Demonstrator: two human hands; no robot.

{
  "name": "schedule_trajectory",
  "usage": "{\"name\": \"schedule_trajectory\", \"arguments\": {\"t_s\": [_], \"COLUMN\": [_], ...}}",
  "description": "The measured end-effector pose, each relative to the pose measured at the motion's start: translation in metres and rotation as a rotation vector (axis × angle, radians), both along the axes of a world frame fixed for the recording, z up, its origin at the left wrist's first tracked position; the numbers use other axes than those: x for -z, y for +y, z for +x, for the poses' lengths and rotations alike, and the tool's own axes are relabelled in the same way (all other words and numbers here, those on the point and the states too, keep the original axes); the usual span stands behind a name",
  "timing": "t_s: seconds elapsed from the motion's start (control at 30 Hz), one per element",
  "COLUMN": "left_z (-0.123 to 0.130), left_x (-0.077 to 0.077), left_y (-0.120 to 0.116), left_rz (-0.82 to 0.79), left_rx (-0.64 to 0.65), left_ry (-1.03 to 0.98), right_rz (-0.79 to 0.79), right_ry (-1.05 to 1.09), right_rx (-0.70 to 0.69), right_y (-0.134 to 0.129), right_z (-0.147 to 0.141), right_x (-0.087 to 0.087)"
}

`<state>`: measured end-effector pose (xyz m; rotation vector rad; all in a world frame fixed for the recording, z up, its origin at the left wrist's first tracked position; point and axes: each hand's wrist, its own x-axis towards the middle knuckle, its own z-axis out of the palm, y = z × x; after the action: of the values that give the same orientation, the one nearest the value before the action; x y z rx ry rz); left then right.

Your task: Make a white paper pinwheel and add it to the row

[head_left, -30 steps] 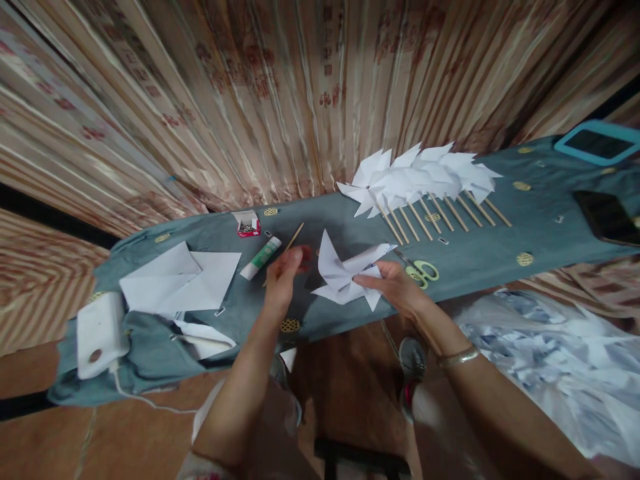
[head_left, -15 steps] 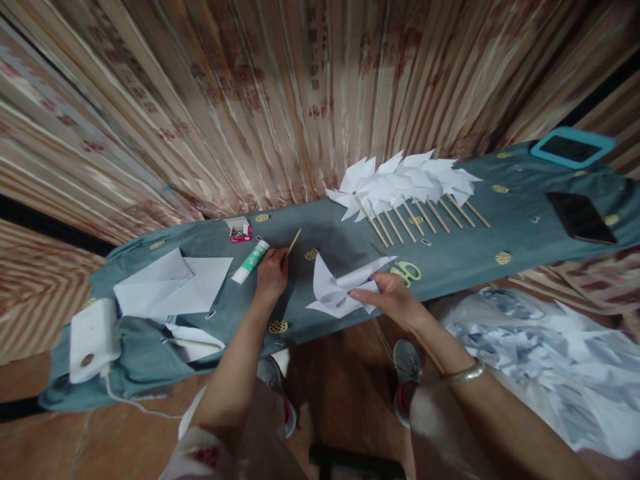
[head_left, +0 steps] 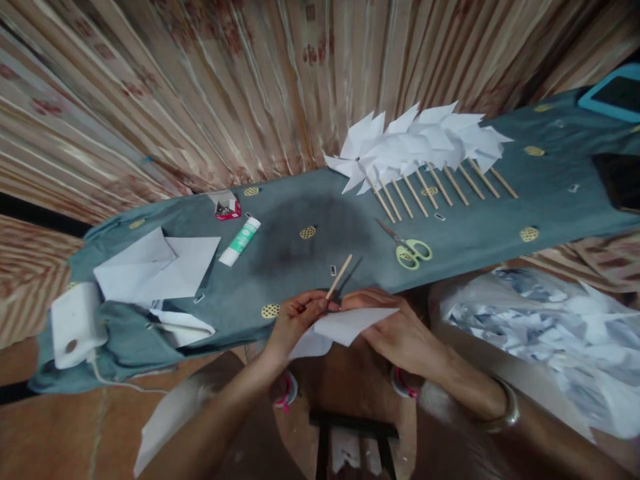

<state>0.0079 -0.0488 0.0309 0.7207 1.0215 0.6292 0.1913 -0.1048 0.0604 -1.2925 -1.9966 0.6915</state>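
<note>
My left hand [head_left: 300, 321] grips a thin wooden stick [head_left: 340, 277] that points up and away from me. In my right hand [head_left: 393, 327] is a folded white paper pinwheel [head_left: 345, 325], held close to my body at the table's near edge. Both hands are closed and meet at the pinwheel, where the stick's lower end is hidden. Beyond my right hand lie green-handled scissors [head_left: 410, 252]. A glue stick [head_left: 240, 241] rests left of centre, with a small red box [head_left: 227, 208] of metal bits behind it.
Several white pinwheels on sticks [head_left: 420, 143] lie in a row at the back. White paper sheets [head_left: 195, 267] and a white device with a cable [head_left: 77, 327] are at the left. A blue-framed tablet [head_left: 615, 93] and a dark phone [head_left: 620, 180] lie right. A bag of paper pieces [head_left: 540, 340] stands below.
My left hand has brought the stick right and toward me, to the pinwheel. My right hand has drawn the pinwheel nearer and tilted it, uncovering the scissors. The view has shifted.
</note>
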Motion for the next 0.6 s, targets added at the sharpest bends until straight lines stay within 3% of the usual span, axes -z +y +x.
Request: {"name": "schedule_trajectory", "arguments": {"t_s": [0.1, 0.27, 0.43, 0.6], "left_z": [0.002, 0.004, 0.001, -0.004], "left_x": [0.014, 0.023, 0.019, 0.027], "left_y": [-0.016, -0.032, -0.030, -0.030], "left_rz": [-0.069, -0.129, -0.220, -0.298], "left_rx": [-0.139, -0.081, -0.079, -0.066], "left_ry": [0.022, 0.023, 0.004, -0.040], "right_rz": [0.085, 0.172, 0.121, 0.131], "right_ry": [-0.057, -0.108, -0.084, -0.051], "right_rx": [0.043, 0.050, 0.113, 0.150], "right_y": [0.000, 0.005, 0.007, 0.009], "right_z": [0.004, 0.006, 0.008, 0.009], "right_x": [0.010, 0.019, 0.032, 0.042]}}
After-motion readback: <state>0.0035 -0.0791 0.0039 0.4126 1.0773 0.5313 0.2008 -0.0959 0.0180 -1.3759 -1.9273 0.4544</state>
